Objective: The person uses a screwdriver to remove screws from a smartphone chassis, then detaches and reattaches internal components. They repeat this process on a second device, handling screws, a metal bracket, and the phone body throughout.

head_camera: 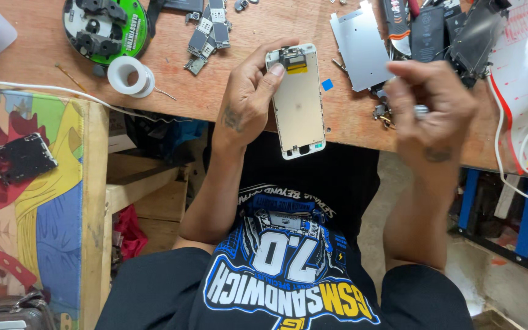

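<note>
Left hand: the left hand [249, 101] is clamped on the long edge of a phone screen panel [299, 104], thumb lying across the panel's top corner, fingers wrapped behind.
Phone screen panel: white-framed, its pale inner side faces up, with a small yellow patch near the top end; it is held lengthwise above the near edge of the worktop [215, 91], the lower end hanging past that edge over the person's dark shirt.
Right hand: the right hand [432, 104] is blurred, fingers drawn together in a pinch around something small and silvery; I cannot tell what it is. It hangs over the worktop's edge, well apart from the panel.
Metal plate: a thin grey metal plate [362, 49] lies flat on the worktop between the two hands, just beside a small blue square [327, 85].
Battery: a black battery [428, 33] lies behind the right hand among dark parts.
Far left of worktop: a spool of solder wire [129, 74] sits near a round green holder [105, 27]; circuit boards [209, 33] lie to their right.
Side table: a dark phone frame [21, 157] rests on a colourful printed surface at the left.
</note>
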